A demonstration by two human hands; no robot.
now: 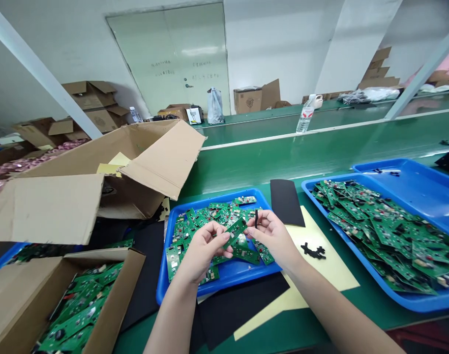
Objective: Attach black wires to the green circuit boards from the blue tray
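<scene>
My left hand point(205, 246) pinches a small green circuit board point(236, 229) above a blue tray point(224, 273) that holds several more green boards. My right hand point(270, 234) is beside it, its fingers closed on a thin black strip point(256, 217) held upright just right of the board. Both hands hover over the middle of the tray.
A larger blue tray point(404, 297) of boards lies to the right, with another blue tray point(416, 184) behind it. Black foam pieces point(313, 251) rest on a yellow sheet point(331, 268). Open cardboard boxes point(99, 191) stand left, one point(21, 300) holding boards. A water bottle point(304, 115) stands beyond the green belt.
</scene>
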